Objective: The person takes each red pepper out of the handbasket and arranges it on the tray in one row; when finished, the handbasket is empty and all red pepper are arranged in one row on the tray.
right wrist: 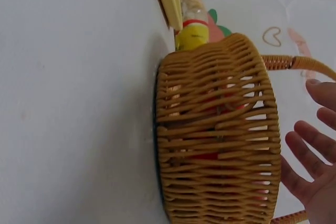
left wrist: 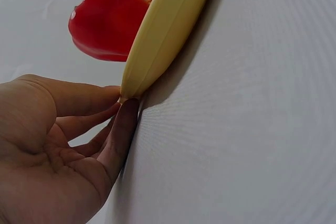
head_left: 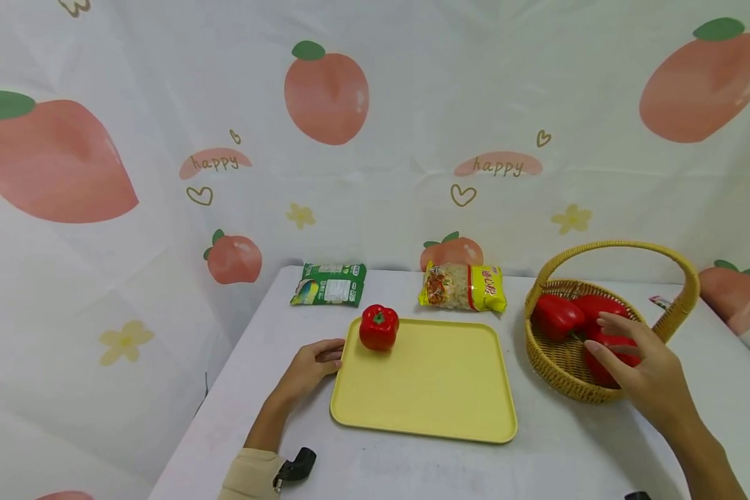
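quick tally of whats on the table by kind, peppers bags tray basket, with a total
Tray: 1
Basket: 1
Red peppers: 4 visible (1 on the tray, 3 in the basket)
Bags: 2
Total: 8, leaving out a small item near the basket, too hidden to identify

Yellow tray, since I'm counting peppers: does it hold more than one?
No, a single red pepper sits on the yellow tray, near its far left corner.

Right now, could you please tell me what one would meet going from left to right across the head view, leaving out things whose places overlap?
Left hand, glossy red bell pepper, yellow-and-clear plastic packet, round tan wicker basket.
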Motion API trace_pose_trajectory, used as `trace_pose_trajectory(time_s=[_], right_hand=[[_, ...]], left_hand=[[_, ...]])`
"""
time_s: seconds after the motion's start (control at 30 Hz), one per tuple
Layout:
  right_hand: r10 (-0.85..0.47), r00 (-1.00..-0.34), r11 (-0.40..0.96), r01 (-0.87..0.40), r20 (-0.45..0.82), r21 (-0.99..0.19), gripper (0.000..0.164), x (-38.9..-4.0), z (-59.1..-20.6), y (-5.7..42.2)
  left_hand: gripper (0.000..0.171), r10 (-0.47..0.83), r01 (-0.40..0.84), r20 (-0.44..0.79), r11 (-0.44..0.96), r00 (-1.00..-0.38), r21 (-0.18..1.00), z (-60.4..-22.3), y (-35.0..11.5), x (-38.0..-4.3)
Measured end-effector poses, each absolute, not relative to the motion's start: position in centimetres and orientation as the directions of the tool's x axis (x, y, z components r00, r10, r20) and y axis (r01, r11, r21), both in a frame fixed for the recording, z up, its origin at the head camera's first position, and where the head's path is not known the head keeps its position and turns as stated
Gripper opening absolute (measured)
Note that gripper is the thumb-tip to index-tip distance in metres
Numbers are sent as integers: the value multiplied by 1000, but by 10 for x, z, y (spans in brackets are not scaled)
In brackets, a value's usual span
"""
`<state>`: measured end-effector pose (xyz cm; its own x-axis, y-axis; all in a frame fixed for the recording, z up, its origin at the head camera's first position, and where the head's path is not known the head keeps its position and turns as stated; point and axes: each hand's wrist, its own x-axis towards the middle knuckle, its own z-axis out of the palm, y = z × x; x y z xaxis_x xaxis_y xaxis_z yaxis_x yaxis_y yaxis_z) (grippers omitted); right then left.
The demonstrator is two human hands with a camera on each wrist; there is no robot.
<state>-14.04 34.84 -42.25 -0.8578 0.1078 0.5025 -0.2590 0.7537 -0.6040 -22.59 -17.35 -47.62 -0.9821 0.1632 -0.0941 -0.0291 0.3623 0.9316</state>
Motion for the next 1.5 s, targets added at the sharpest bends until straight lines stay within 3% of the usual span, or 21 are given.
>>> trace_pose_trajectory(time_s=[0.27, 0.7, 0.97, 1.5], right_hand=[[137, -855, 752, -239, 500, -614, 54, -141, -428, 362], [190, -895, 798, -99, 404, -595, 62, -144, -425, 373], [164, -941, 799, -50, 297, -600, 69, -152, -422, 381], [97, -970, 793, -58, 221, -606, 70, -166, -426, 381]], left_hand=[[43, 160, -35, -102, 373, -982, 927, -477, -174, -225], [44, 170, -37, -106, 365, -980, 930, -475, -174, -225], [44, 168, -43, -110, 359, -980, 932, -475, -175, -225], [43, 163, -47, -110, 349, -980, 936, -475, -175, -224]])
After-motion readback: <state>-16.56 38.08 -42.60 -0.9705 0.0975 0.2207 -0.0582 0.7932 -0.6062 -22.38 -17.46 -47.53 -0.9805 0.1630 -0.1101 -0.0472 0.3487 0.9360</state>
